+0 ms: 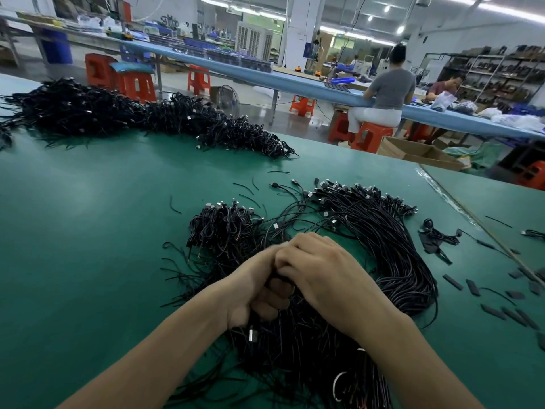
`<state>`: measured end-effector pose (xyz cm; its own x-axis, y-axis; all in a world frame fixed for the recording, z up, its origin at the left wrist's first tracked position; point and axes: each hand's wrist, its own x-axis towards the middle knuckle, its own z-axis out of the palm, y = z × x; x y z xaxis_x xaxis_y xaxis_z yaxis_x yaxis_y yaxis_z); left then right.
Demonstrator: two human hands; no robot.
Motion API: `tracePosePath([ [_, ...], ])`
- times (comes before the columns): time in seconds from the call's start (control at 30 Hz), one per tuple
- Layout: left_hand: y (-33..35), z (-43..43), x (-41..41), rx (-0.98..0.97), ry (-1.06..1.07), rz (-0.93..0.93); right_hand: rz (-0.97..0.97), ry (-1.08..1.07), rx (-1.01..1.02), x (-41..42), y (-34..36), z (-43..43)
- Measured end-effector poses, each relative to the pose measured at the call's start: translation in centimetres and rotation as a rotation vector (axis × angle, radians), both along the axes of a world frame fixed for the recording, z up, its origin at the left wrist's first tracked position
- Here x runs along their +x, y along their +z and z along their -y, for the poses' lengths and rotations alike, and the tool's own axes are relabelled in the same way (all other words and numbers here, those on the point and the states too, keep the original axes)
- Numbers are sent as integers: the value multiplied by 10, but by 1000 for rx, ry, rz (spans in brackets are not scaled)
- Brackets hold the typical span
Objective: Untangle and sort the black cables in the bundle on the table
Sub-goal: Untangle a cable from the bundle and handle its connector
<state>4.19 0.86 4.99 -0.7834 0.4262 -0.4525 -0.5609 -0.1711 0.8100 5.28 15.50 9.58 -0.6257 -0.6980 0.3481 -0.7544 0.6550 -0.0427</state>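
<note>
- Head view showed the left hand [253, 287] and right hand [318, 270] pressed together, fingers curled, over the near part of the bundle [392, 249] on the green counter [88, 231]
- The left hand gripped a few black strands, with a silver-tipped connector [253, 335] hanging just below it; the right hand's curled fingers met it on the same strands, the exact pinch hidden
- The bundle lay under and beyond the hands, its long run sweeping away to the right, then curving back to the far plug ends
- The right hand sat nearer that run, so a strand would likely draw out along it, toward the person
- A smaller clump [224, 225] lay beyond the hands to the left, and a large pile [118, 113] well apart
</note>
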Motion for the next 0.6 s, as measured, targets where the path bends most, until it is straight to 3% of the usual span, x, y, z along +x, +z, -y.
tracePosePath([
  [0.07,0,3,-1,80,-80,-36,125,-48,-75,-3,-3,-3],
  [0.2,1,14,5,-45,-297,-276,376,-97,-191,-8,-6,-11],
  [0.4,2,9,10,-198,-354,-318,413,-144,-158,-8,-5,-12],
  [0.6,6,7,11,-196,-378,-321,380,-146,-101,-2,2,-8],
])
